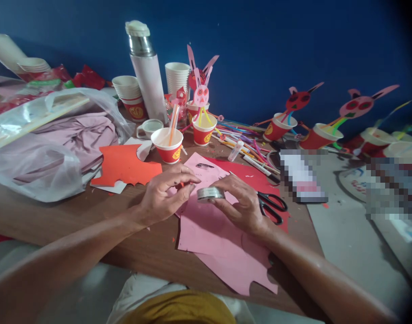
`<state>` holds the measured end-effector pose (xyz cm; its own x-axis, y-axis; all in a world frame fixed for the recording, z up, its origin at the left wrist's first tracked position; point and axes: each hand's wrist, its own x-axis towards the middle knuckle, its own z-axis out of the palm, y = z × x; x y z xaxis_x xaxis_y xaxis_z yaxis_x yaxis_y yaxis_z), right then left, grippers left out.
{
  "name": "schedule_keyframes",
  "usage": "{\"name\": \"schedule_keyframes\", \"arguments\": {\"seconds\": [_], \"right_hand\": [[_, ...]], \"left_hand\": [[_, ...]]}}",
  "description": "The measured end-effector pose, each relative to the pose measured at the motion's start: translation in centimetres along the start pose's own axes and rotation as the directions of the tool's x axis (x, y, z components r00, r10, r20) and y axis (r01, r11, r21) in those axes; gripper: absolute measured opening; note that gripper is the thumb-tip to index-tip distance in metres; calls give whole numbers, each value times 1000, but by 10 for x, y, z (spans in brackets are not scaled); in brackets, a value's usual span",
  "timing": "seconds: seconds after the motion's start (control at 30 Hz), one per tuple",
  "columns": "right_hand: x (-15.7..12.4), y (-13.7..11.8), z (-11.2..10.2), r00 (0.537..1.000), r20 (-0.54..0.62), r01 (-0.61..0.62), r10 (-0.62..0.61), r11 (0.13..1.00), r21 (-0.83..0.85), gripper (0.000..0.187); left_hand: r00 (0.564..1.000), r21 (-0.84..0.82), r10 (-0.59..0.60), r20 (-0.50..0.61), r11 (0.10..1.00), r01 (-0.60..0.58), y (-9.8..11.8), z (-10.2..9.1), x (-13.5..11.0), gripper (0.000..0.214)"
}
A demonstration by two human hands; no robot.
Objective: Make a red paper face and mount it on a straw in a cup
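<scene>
My right hand (241,202) grips a roll of clear tape (210,193) between thumb and fingers, above the pink paper (209,231). Close by on the left, my left hand (168,189) is closed in a pinch, thumb against fingertips. What sits in that pinch, if anything, is too small to make out. Black-handled scissors (276,204) lie just right of my right hand. Beneath the pink sheets, red paper (260,180) shows. Beyond my left hand stands a red and white paper cup (167,146) with straws in it.
Cups with paper rabbit figures, such as a pink rabbit (201,95), stand at the back. Loose straws (246,146) and a phone (302,175) lie right. Cut orange paper (129,165), a plastic bag (53,180) and a tall thermos (147,78) occupy the left.
</scene>
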<state>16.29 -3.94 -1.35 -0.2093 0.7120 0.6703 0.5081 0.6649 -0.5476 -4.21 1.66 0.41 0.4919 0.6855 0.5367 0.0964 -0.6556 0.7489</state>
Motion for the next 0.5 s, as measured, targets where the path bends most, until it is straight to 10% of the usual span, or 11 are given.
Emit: {"name": "schedule_keyframes", "arguments": {"seconds": [0.2, 0.5], "right_hand": [[-1, -1, 2, 998, 9, -66, 66, 998, 16, 16], [-3, -3, 5, 984, 33, -175, 173, 979, 105, 15]], "left_hand": [[950, 214, 298, 90, 926, -311, 0, -2, -1, 22], [903, 383, 410, 131, 819, -427, 0, -7, -2, 18]]}}
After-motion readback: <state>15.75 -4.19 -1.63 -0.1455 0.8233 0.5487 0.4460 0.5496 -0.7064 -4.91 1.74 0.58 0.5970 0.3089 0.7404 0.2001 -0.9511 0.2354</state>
